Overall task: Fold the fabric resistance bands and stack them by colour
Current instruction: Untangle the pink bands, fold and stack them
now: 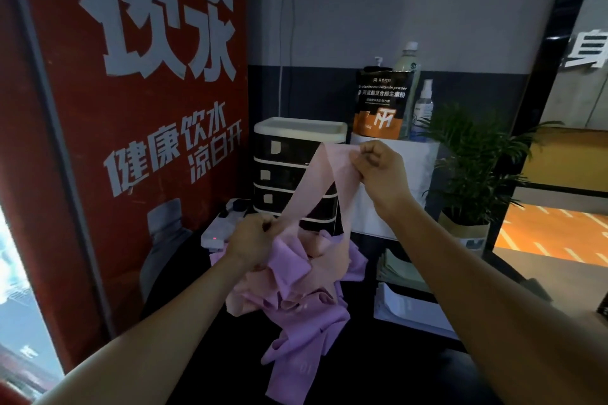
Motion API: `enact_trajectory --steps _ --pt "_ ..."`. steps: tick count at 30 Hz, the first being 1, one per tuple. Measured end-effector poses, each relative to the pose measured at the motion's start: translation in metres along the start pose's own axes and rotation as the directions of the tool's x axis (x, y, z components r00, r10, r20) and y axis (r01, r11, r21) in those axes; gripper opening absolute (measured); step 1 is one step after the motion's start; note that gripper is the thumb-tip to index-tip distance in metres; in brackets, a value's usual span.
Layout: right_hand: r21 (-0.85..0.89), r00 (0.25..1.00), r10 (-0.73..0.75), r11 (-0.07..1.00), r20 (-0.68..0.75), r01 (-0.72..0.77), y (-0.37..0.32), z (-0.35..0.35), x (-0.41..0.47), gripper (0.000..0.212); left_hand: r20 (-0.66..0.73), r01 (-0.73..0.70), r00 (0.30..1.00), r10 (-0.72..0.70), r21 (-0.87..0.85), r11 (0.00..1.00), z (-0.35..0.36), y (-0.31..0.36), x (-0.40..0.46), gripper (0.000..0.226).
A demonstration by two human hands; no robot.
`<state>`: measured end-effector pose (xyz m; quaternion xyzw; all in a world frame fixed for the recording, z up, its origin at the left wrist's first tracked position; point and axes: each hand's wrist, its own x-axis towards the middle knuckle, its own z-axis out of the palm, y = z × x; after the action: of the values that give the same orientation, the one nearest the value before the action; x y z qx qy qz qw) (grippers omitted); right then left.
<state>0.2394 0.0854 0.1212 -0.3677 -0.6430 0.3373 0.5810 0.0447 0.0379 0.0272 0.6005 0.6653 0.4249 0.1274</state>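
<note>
Pink band (324, 181) runs diagonally, pinched at its upper end by right hand (381, 165), gripped at its lower end by left hand (251, 238), above tangled pile (306, 302).

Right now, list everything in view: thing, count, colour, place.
peach band: one, peach, held up between both hands
band pile: several, lilac and peach, on the dark table
drawer unit: one, black and white, behind the pile
powder pouch: one, black and orange, on the white box
bottle: one, pale, behind the pouch
spray bottle: one, clear, beside the pouch
plant: one, green, right
red poster: one, left wall
left hand: pinches the band low
right hand: pinches the band high
</note>
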Motion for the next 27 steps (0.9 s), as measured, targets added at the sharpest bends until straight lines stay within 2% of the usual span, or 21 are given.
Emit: enact_trajectory --steps 3,7,11,14,17,20,22,24,25,27 --pt "-0.055 1.0 0.026 0.998 0.005 -0.025 0.006 -0.001 -0.001 0.007 -0.117 0.049 0.99 -0.073 -0.194 0.98 -0.015 0.017 0.005 0.032" --pt "-0.093 0.997 0.072 0.993 0.021 -0.07 0.012 0.0 -0.004 0.006 -0.154 0.049 0.98 -0.127 -0.429 0.902 -0.034 0.036 0.019 0.02" --pt "-0.084 0.997 0.074 0.994 -0.014 -0.075 0.011 -0.003 -0.007 0.007 -0.135 0.057 0.982 -0.13 -0.443 0.895 -0.042 0.038 0.024 0.022" --pt "-0.124 0.995 0.08 0.988 -0.066 -0.088 0.016 -0.008 -0.006 0.008 -0.11 0.124 0.971 -0.214 -0.534 0.836 -0.043 0.034 0.021 0.025" --pt "-0.202 0.991 0.116 0.971 -0.071 -0.128 0.026 -0.011 -0.006 0.009 -0.092 0.158 0.968 -0.232 -0.494 0.855 -0.039 0.03 0.017 0.025" --pt "-0.241 0.981 0.153 0.954 -0.118 -0.178 0.033 -0.017 -0.005 0.018 0.048 0.153 0.988 -0.146 -0.368 0.917 -0.039 0.021 0.012 0.026" --pt "-0.198 0.963 0.196 0.952 -0.182 -0.231 0.036 -0.023 -0.004 0.022 0.142 0.174 0.979 -0.144 -0.234 0.957 -0.041 0.011 0.007 0.027" --pt "-0.2 0.948 0.241 0.938 -0.208 -0.282 0.044 -0.026 -0.007 0.02 0.203 0.205 0.964 -0.17 -0.168 0.964 -0.041 -0.001 0.001 0.026" --pt "-0.223 0.946 0.257 0.928 -0.197 -0.298 0.049 -0.026 -0.011 0.018 0.22 0.23 0.957 -0.187 -0.188 0.955 -0.039 -0.006 -0.002 0.022" --pt "-0.321 0.96 0.254 0.905 -0.121 -0.28 0.059 -0.021 -0.021 0.016 0.242 0.318 0.939 -0.245 -0.336 0.887 -0.036 -0.011 -0.008 0.013"
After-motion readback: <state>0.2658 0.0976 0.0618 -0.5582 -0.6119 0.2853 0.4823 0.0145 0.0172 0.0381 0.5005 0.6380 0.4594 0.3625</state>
